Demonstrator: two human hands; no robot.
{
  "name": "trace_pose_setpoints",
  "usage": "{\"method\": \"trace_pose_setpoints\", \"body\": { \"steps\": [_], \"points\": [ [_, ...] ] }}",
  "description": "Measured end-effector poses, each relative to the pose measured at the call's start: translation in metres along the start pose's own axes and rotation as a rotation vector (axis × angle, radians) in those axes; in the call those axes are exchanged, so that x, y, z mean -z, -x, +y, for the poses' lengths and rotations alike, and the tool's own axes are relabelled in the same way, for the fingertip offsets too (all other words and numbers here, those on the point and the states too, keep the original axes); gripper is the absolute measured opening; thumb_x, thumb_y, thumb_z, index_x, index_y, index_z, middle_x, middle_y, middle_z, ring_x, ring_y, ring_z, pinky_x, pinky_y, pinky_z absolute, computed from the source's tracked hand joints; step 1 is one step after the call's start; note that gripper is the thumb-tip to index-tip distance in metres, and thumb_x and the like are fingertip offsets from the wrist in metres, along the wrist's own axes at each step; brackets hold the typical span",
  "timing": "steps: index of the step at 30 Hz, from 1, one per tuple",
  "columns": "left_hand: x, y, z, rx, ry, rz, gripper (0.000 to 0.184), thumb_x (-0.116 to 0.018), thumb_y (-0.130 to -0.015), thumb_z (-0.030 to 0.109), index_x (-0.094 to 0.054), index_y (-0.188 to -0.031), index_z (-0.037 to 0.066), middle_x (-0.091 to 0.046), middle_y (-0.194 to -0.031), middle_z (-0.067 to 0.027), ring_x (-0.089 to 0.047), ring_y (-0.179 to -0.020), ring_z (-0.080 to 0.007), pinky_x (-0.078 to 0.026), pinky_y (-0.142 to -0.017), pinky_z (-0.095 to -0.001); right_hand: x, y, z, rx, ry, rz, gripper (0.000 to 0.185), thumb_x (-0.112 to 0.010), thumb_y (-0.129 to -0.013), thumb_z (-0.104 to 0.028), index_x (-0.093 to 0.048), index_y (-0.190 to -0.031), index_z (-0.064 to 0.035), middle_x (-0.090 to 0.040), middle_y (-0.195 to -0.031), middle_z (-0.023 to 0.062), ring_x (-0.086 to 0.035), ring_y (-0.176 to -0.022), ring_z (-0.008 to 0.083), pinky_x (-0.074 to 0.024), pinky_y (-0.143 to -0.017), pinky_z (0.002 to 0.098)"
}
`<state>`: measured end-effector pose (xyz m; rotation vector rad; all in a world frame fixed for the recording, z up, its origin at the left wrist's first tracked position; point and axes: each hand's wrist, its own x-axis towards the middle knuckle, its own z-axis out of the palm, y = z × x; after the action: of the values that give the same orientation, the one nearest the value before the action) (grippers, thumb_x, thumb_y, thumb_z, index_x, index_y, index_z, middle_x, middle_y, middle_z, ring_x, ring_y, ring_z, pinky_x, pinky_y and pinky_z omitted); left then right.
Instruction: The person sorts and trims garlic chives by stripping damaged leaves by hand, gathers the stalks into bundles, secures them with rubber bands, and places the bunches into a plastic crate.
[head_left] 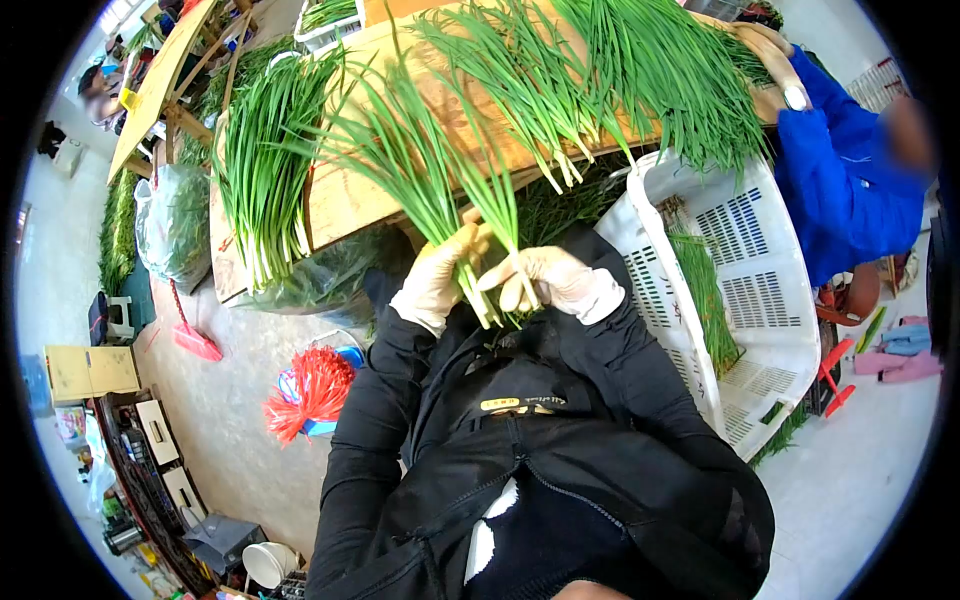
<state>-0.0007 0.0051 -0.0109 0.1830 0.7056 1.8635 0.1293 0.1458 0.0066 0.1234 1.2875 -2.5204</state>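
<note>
Both my hands wear pale gloves and meet over my lap at the table's near edge. My left hand [437, 272] is closed around a bunch of green chives [425, 190], white stem ends down, leaves fanning over the wooden table [350, 185]. In my right hand [548, 280] a thinner bunch of chives [495, 205] is pinched near its stems. A thick pile of chives [270, 170] hangs over the table edge on the left. More chives [530, 90] lie loose in the middle, beside a large heap [670, 80] on the right.
A white slatted crate [770, 300] with some greens stands at the right, close to my right arm. Beyond it is a person in blue [850, 180], hands at the heap. Red plastic strands [310, 392] and a pink dustpan [196, 342] are on the floor at left.
</note>
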Motion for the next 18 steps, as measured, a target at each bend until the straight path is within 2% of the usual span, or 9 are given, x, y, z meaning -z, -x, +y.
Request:
{"method": "trace_pose_setpoints", "body": {
  "steps": [3,7,8,9,11,12,15,17,18],
  "points": [
    [-0.016,0.005,0.006,0.059,-0.23,0.059,0.025,-0.061,-0.078,0.01,-0.057,-0.101,0.001,-0.062,-0.089,-0.0039,-0.053,-0.07,-0.0089,-0.042,-0.062,-0.0203,0.0,-0.005,0.01,-0.06,0.122,-0.055,0.045,-0.046,-0.087,-0.041,-0.058,-0.103,-0.0009,-0.064,-0.074,0.0055,-0.058,-0.062,0.0097,-0.0433,-0.055,0.0187],
    [0.004,0.001,-0.008,0.134,-0.17,0.055,0.031,-0.059,-0.08,0.01,-0.054,-0.108,-0.002,-0.062,-0.092,-0.0073,-0.058,-0.078,-0.0142,-0.048,-0.07,-0.0263,0.004,-0.019,0.013,0.109,0.401,0.251,0.038,-0.045,-0.089,-0.037,-0.062,-0.078,-0.0053,-0.058,-0.06,-0.0005,-0.053,-0.051,0.0076,-0.0399,-0.046,0.0204],
    [0.009,0.0,-0.013,0.119,-0.142,0.063,0.032,-0.059,-0.079,0.009,-0.054,-0.108,-0.003,-0.061,-0.093,-0.0078,-0.058,-0.079,-0.0147,-0.048,-0.072,-0.0264,0.0,-0.021,0.011,0.134,0.591,0.364,0.039,-0.045,-0.09,-0.036,-0.061,-0.07,-0.0057,-0.056,-0.056,0.0006,-0.05,-0.049,0.0074,-0.0388,-0.045,0.0223],
    [0.002,0.001,-0.013,0.104,-0.112,0.073,0.032,-0.059,-0.079,0.009,-0.054,-0.108,-0.003,-0.061,-0.095,-0.0084,-0.059,-0.081,-0.0153,-0.048,-0.073,-0.0265,-0.009,-0.02,0.008,0.195,0.73,0.45,0.035,-0.05,-0.088,-0.03,-0.057,-0.064,-0.0058,-0.054,-0.055,0.0041,-0.051,-0.047,0.0134,-0.0395,-0.044,0.0262],
    [-0.012,0.002,-0.013,0.042,-0.08,0.146,0.028,-0.06,-0.078,0.004,-0.054,-0.105,-0.003,-0.062,-0.097,-0.0114,-0.06,-0.084,-0.019,-0.049,-0.075,-0.0291,0.0,-0.023,0.019,0.664,1.351,0.613,0.029,-0.056,-0.082,-0.024,-0.052,-0.059,-0.0063,-0.052,-0.054,0.0073,-0.052,-0.047,0.0211,-0.0408,-0.044,0.0309],
    [-0.013,0.001,-0.016,0.021,-0.089,0.178,0.028,-0.06,-0.078,0.003,-0.054,-0.105,-0.003,-0.062,-0.098,-0.0119,-0.06,-0.085,-0.0198,-0.049,-0.077,-0.0297,-0.006,-0.021,0.018,0.714,1.479,0.746,0.026,-0.059,-0.077,-0.019,-0.049,-0.055,-0.0077,-0.049,-0.054,0.0086,-0.051,-0.048,0.0254,-0.0421,-0.045,0.0334],
    [-0.026,-0.005,-0.012,-0.067,-0.079,0.244,0.028,-0.062,-0.077,0.004,-0.055,-0.103,-0.001,-0.062,-0.096,-0.0119,-0.061,-0.086,-0.0207,-0.049,-0.078,-0.0307,-0.001,-0.007,0.029,0.944,1.487,0.884,0.024,-0.06,-0.074,-0.013,-0.047,-0.054,-0.0078,-0.046,-0.051,0.0058,-0.05,-0.045,0.024,-0.0407,-0.041,0.0337],
    [-0.039,-0.009,0.006,-0.186,-0.175,0.274,0.034,-0.065,-0.076,0.01,-0.054,-0.106,-0.001,-0.063,-0.09,-0.0083,-0.062,-0.08,-0.0171,-0.051,-0.071,-0.0288,0.008,0.013,0.049,0.876,1.512,0.942,0.025,-0.06,-0.074,-0.011,-0.045,-0.054,-0.0079,-0.045,-0.049,0.0062,-0.05,-0.044,0.023,-0.0404,-0.04,0.0323],
    [-0.043,-0.01,0.017,-0.248,-0.175,0.253,0.034,-0.065,-0.076,0.01,-0.053,-0.105,-0.001,-0.062,-0.09,-0.0088,-0.062,-0.081,-0.0179,-0.052,-0.072,-0.0287,0.008,0.025,0.062,0.692,1.539,0.926,0.024,-0.059,-0.075,-0.015,-0.048,-0.056,-0.0077,-0.048,-0.051,0.0069,-0.052,-0.047,0.0238,-0.0422,-0.043,0.0337]
  ]
}}
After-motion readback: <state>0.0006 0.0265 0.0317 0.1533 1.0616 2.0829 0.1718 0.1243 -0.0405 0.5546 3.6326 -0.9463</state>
